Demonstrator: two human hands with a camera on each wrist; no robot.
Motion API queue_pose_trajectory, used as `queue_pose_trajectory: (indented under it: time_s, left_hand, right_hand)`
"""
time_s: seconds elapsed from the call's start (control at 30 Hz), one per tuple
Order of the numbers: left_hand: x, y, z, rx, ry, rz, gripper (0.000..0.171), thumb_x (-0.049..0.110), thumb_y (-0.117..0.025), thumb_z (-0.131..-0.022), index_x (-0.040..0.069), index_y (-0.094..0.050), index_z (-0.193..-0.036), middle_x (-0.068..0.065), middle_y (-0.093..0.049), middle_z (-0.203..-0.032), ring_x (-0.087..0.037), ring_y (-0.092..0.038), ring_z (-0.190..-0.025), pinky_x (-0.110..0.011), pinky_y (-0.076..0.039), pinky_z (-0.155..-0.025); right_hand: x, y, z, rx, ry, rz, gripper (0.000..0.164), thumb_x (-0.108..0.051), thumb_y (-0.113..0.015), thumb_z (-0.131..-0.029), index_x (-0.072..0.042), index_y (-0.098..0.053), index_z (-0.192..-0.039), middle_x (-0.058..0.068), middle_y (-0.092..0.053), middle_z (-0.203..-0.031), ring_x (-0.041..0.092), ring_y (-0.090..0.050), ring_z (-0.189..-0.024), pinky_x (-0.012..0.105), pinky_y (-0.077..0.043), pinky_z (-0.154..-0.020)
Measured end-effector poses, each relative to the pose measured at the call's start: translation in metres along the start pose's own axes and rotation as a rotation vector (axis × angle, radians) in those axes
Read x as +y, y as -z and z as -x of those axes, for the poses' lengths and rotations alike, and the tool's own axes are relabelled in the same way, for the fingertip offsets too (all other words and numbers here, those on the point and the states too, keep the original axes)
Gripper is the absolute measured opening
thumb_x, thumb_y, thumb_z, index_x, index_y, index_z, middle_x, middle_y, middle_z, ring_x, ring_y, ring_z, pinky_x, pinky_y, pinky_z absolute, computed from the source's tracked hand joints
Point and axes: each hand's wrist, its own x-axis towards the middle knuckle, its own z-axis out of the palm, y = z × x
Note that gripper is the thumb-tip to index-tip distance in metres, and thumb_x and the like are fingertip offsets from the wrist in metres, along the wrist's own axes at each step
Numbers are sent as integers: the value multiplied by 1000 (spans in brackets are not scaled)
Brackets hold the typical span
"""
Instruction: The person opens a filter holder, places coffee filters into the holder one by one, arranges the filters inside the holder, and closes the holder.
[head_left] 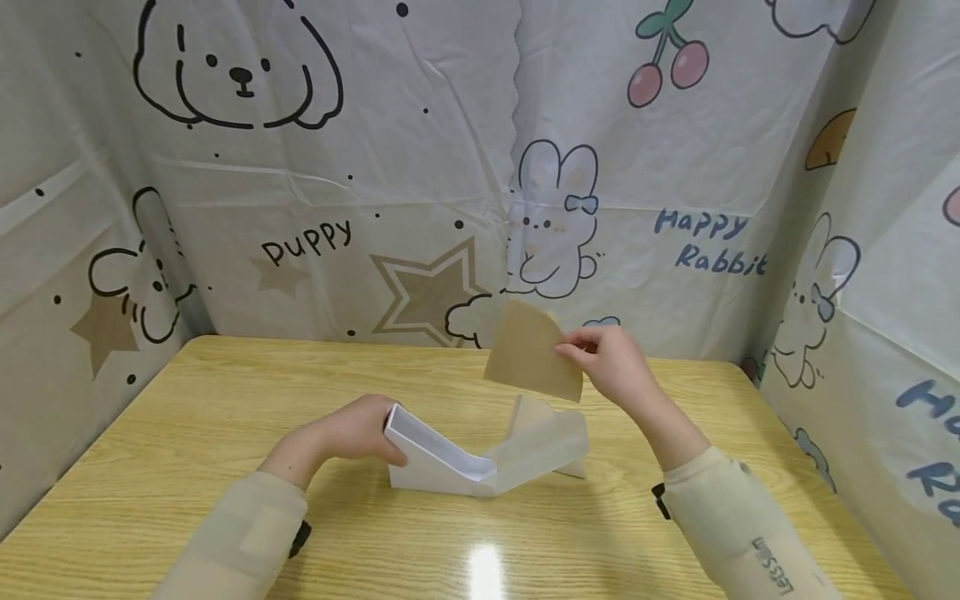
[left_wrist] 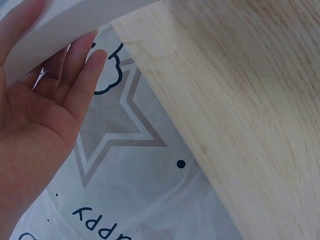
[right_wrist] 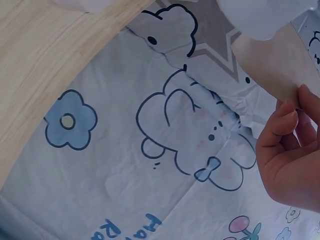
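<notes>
My left hand [head_left: 360, 429] grips the left end of a white, narrow box-like thing [head_left: 435, 458] with an open hollow top, tilted up on the table. From its right end a paler, translucent-looking part [head_left: 540, 450] slants upward to the right. In the left wrist view, the fingers of the left hand [left_wrist: 45, 110] lie along the white side [left_wrist: 80, 22]. Above the slanting part, my right hand [head_left: 611, 362] pinches a flat tan sheet [head_left: 528, 350] by its right edge. The right wrist view shows the sheet [right_wrist: 280, 65] between thumb and fingers.
A wooden table [head_left: 247, 375] lies under everything. Behind it hangs a printed cloth [head_left: 420, 167], with another cloth side at right [head_left: 900, 292]. A pale, flap-like piece [head_left: 528, 412] stands behind the slanting part, its link to the box unclear.
</notes>
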Motion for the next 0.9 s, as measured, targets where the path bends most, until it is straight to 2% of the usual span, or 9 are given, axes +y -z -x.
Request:
queue_pose_trajectory:
  time_s: [0.4,0.9]
  left_hand:
    - [4,-1,-1,-13,1,15,31,7,-77,-70,0,-66,-98,-9,-70,-94,-15,-65,-84,-29,-52,-72]
    - [2,-3,-5,-10,4,4,29,8,-77,-70,1,-67,-96,-7,-71,-92,-12,-64,-81,-28,-52,-72]
  right_hand:
    - [-21,-7,-1,-28,20,-39,18,-18,-63,-89,-3,-72,-94,11,-70,-89,15,-56,-72,24,-44,-64]
    - [-29,-21,-2,-83,53,-60,15,-16,-64,-88,-5,-72,-92,9,-70,-88,13,-56,-71,25,-45,-63]
